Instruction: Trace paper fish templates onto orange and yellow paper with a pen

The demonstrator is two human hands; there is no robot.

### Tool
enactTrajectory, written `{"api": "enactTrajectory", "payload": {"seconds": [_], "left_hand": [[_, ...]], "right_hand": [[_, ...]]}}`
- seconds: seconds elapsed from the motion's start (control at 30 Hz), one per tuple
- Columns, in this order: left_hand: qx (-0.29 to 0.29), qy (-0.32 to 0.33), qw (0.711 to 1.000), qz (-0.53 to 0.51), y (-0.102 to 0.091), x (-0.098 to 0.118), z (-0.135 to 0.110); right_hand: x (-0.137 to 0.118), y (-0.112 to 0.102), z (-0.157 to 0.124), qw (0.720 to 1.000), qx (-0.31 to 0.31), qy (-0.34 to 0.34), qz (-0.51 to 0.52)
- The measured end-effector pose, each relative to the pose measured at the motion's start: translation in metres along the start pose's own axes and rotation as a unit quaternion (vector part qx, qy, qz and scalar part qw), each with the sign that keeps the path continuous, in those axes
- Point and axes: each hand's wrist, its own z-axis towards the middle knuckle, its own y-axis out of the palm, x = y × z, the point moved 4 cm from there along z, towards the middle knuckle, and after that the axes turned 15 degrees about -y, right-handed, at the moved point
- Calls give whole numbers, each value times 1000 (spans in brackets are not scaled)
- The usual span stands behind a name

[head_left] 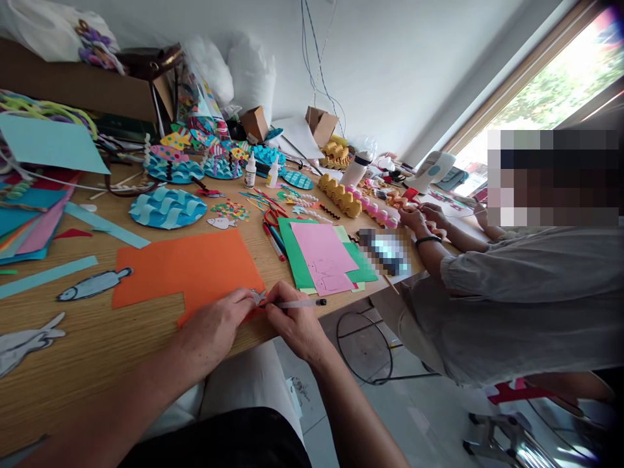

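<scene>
From my head, I see my right hand (292,318) closed around a pen (302,303) at the orange sheet's (195,260) near right corner. My left hand (219,325) bends over a grey cutout (258,297) there; whether it pinches, I cannot tell.

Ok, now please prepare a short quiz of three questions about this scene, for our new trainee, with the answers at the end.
1. Multiple choice: what does the person's right hand hold?
A) scissors
B) a pen
C) a glue bottle

2. True or false: the pink sheet lies on top of the green sheet.

3. Short answer: what colour is the large sheet on which the person's left hand rests?

Key: 1. B; 2. True; 3. Orange.
</scene>
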Motion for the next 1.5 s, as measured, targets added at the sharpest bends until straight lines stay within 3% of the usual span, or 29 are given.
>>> {"api": "enactTrajectory", "payload": {"seconds": [0.57, 0.97, 1.5], "left_hand": [[6, -5, 1000, -18, -1, 2, 1], [-7, -8, 1000, -18, -1, 2, 2], [1, -3, 1000, -9, 2, 1, 1]], "right_hand": [[1, 1, -1, 1000, -15, 1, 11], [6, -1, 0, 1000, 25, 8, 3], [0, 0, -1, 1000, 8, -1, -1]]}}
